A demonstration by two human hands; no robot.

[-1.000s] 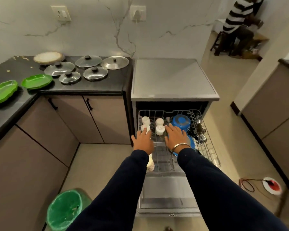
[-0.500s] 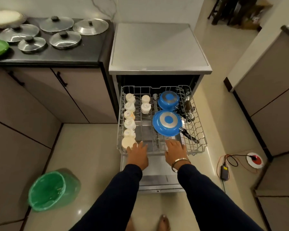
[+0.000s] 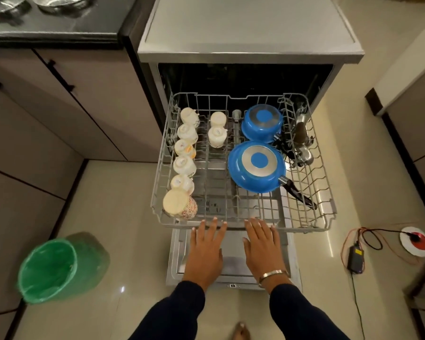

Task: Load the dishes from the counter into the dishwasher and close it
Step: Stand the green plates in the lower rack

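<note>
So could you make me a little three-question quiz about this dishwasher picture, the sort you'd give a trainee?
1. True or false: the rack is pulled out of the dishwasher.
2. How many blue pans lie upside down in the rack?
   A. one  B. two  C. three
3. Fill in: the left hand and right hand have straight fingers at the rack's ____ edge.

Key
1. True.
2. B: the small pan behind the big pan.
3. Front.
</note>
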